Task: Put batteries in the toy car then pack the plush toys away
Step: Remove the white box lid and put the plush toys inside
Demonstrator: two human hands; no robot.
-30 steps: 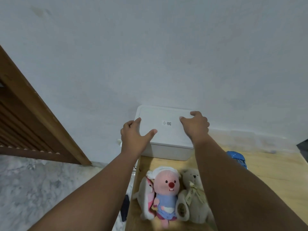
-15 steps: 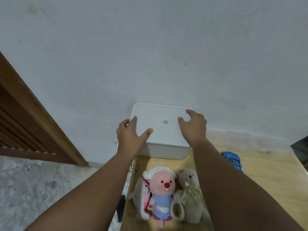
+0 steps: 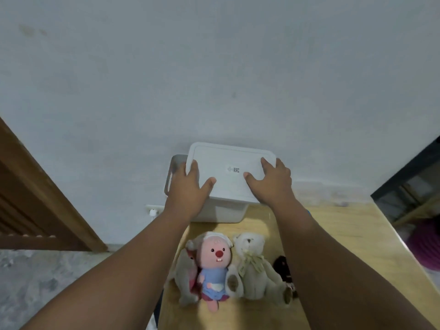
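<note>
Plush toys (image 3: 214, 265) sit in a row on the table (image 3: 347, 225), just in front of the box (image 3: 221, 211), none packed yet. Your left hand (image 3: 188, 189) and right hand (image 3: 271, 184) each hold the lid (image 3: 228, 186) at one end, thumbs on top, fingers at its edges. The lid sits skewed to the right, leaving the box's left rim bare, so you appear to be opening the box for packing. The car is hidden behind your right arm, so I cannot tell whether its batteries are in. Next, I judge, lift the lid clear, set it on bare table away from the toys, then load them.
</note>
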